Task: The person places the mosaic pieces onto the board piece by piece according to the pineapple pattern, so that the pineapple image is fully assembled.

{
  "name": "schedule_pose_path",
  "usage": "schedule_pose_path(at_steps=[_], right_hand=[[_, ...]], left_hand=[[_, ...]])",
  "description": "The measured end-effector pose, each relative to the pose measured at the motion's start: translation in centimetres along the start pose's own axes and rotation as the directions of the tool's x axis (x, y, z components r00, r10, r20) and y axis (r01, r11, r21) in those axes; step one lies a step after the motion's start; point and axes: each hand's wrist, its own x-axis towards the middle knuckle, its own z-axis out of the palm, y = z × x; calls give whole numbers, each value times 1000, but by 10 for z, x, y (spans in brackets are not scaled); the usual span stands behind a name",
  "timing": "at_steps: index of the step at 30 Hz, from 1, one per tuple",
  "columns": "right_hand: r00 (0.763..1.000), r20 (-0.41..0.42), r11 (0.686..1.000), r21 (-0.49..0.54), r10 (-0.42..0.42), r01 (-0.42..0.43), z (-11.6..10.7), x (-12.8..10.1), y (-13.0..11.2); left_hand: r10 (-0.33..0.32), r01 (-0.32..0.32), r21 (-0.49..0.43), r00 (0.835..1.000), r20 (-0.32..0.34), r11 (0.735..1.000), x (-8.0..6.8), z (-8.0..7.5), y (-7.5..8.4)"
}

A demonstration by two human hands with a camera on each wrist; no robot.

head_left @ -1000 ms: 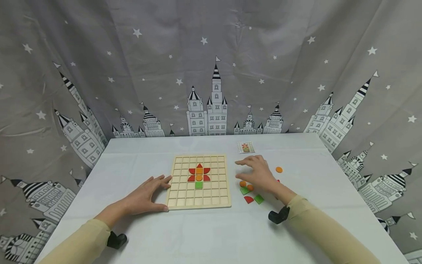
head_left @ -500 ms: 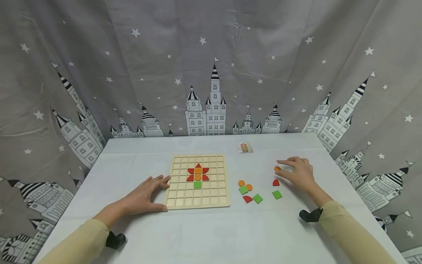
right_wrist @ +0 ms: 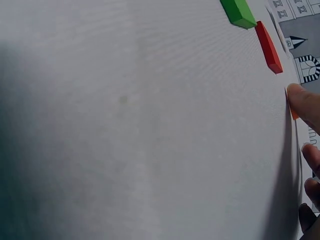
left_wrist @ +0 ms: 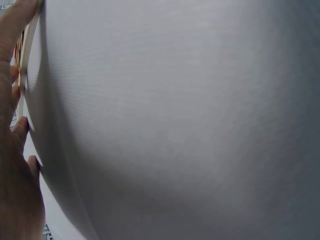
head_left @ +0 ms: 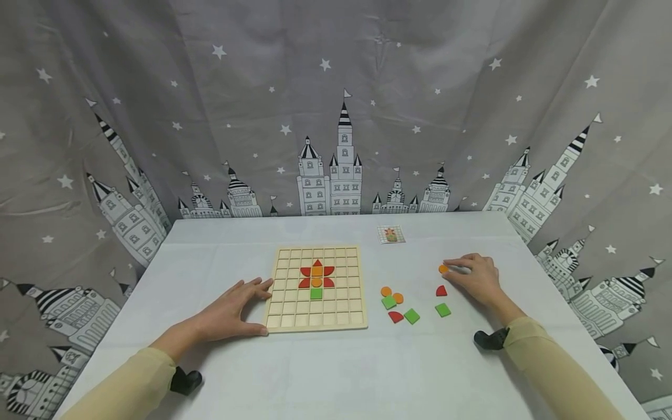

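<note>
A wooden grid board [head_left: 294, 319] lies mid-table with a red, orange and green flower pattern [head_left: 317, 277] set in it. My left hand [head_left: 238, 308] rests flat against the board's left edge, its thumb by the front corner; the left wrist view shows the same fingers [left_wrist: 12, 150] along the board's edge [left_wrist: 30, 60]. My right hand [head_left: 469, 274] lies on the table to the right, one fingertip [right_wrist: 305, 102] touching an orange disc [head_left: 443, 269]. Just in front of it sit a red piece [head_left: 441, 290] and a green square [head_left: 443, 310].
Loose pieces sit between the board and my right hand: two orange discs [head_left: 385, 290], a green square [head_left: 388, 302], a red piece [head_left: 395, 317] and another green square [head_left: 412, 316]. A small pattern card [head_left: 391, 234] lies at the back. A starry castle curtain surrounds the table.
My right hand left the cluster beside the board, moved right to the lone orange disc and has stayed there. The left hand has not moved.
</note>
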Motion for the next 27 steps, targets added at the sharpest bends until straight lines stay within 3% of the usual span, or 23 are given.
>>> schedule_pose_path(at_steps=[13, 27], right_hand=[[1000, -14, 999, 28, 26, -26, 4, 4, 2], [999, -32, 999, 35, 1, 0, 5, 5, 2]], left_hand=[[-3, 3, 4, 1000, -3, 1000, 1, -1, 2], [-15, 15, 7, 1000, 7, 1000, 0, -2, 4]])
